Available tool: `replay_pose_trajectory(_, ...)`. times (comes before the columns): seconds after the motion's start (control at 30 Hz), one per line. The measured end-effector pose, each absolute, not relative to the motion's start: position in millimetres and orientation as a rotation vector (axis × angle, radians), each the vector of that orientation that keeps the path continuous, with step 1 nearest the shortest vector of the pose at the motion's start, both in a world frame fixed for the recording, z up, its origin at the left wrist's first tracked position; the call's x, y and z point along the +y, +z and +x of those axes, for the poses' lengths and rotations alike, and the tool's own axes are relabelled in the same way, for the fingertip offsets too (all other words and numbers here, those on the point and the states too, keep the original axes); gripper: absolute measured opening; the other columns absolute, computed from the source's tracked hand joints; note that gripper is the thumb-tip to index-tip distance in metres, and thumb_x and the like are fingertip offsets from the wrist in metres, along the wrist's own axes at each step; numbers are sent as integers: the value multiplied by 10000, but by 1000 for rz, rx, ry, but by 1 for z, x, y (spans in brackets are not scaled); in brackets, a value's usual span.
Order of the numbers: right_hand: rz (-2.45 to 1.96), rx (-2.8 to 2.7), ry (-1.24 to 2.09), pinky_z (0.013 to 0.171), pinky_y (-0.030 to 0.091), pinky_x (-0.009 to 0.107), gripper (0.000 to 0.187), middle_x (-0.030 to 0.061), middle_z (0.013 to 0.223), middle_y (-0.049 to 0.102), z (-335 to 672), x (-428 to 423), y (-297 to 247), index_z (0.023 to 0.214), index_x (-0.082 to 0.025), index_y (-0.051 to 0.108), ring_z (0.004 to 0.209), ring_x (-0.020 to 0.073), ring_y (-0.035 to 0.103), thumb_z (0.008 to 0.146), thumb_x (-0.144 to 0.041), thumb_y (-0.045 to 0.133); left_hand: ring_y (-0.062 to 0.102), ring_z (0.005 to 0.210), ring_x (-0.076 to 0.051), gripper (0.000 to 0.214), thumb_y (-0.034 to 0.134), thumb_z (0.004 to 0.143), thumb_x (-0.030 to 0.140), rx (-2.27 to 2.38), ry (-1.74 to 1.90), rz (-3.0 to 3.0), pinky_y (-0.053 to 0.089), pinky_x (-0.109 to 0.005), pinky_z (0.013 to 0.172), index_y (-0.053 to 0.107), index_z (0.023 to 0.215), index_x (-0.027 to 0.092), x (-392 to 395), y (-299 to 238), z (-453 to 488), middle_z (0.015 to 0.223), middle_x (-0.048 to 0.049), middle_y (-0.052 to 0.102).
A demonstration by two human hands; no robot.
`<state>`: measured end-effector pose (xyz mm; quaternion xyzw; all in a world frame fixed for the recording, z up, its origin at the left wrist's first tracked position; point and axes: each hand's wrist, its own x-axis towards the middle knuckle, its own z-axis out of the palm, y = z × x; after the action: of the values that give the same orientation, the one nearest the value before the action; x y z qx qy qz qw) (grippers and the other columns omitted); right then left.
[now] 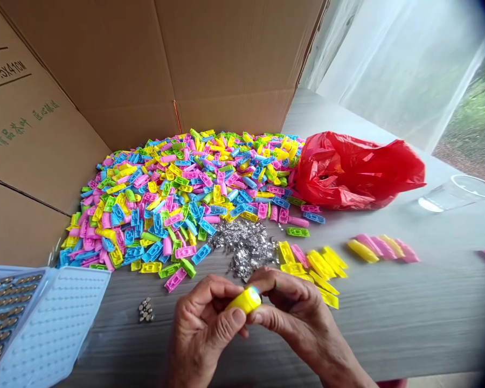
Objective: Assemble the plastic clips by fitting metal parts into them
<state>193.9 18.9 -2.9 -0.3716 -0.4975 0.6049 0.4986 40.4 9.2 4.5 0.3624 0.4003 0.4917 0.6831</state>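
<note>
A small yellow plastic casing [244, 300] is pinched between both hands above the table's front part. My left hand [206, 323] grips its left end with thumb and fingers. My right hand [295, 307] holds the other end, thumb and index finger closed on it. Just beyond the hands lies a heap of small shiny metal pieces [246, 245]. Several yellow casings [321, 264] lie beside my right hand. A small cluster of button cells [145, 311] sits to the left of my left hand.
A big pile of pink, blue, green and yellow casings [157, 199] lies against cardboard [125, 64]. A red plastic bag [359, 178] and a clear cup [461, 194] are at right. Light-blue trays [50, 323], one with rows of button cells, stand at left.
</note>
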Motion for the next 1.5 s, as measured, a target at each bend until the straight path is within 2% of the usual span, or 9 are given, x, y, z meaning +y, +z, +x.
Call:
replay_pose_trajectory(0.37,-969,-1264,1446,583,460,226,209,-28,625,621,199,18,-9,682,-199,648,600,121,571,737,-369,755,598,593,-103,79,755,721,242,877,1068,768,513,-188,505,754,778,188,12,4,43,746,0,630)
replay_pose_trajectory(0.57,-1034,-1660,1061,787,510,264,336,26,942,644,206,9,-2,1152,-283,622,879,153,625,823,-280,688,559,532,-98,383,798,653,321,1065,1042,756,441,-154,421,621,974,211,8,0,47,675,22,635)
replay_pose_trajectory(0.67,-1080,-1937,1043,714,529,236,256,38,953,653,216,2,8,1143,-290,632,832,136,642,895,-240,589,519,468,-84,530,795,641,379,1151,955,803,390,-149,375,506,1062,238,7,-5,51,727,12,660)
replay_pose_trajectory(0.8,-1392,-1732,467,738,548,266,172,69,992,680,261,-2,0,1021,-231,662,858,174,665,865,-278,608,659,679,-186,620,765,635,471,1269,968,863,505,-248,520,473,1131,241,9,-6,52,1024,-86,666)
replay_pose_trajectory(0.9,-1841,-1580,-205,530,518,275,184,70,918,706,311,1,-21,945,-213,663,674,177,648,858,-356,587,666,726,-208,526,750,653,463,1316,988,918,488,-250,535,542,1071,220,10,-8,49,997,-89,665)
replay_pose_trajectory(0.97,-1897,-1565,-320,535,507,318,215,95,856,706,339,6,-37,902,-181,665,693,219,646,857,-370,572,645,677,-186,421,750,664,430,1303,979,938,453,-231,496,595,988,209,10,-12,46,938,-77,677)
replay_pose_trajectory(1.23,-1891,-1640,-469,789,456,508,353,142,922,618,361,25,-62,881,-166,701,913,333,578,843,-479,543,532,589,-133,100,686,709,272,1211,849,1110,409,-212,529,658,752,185,3,-22,36,701,-20,635)
replay_pose_trajectory(1.37,-1827,-1562,-359,690,473,398,242,134,1019,598,317,27,-25,1034,-214,672,882,289,585,845,-353,610,511,583,-132,74,648,679,174,1202,675,1230,380,-215,506,650,753,170,2,-16,35,706,-13,612)
replay_pose_trajectory(1.5,-1285,-1909,36,618,457,310,133,52,876,581,244,42,8,956,-262,651,739,184,577,880,-195,566,509,591,-134,103,636,640,97,1228,616,1251,395,-226,549,642,714,168,2,-10,36,687,0,601)
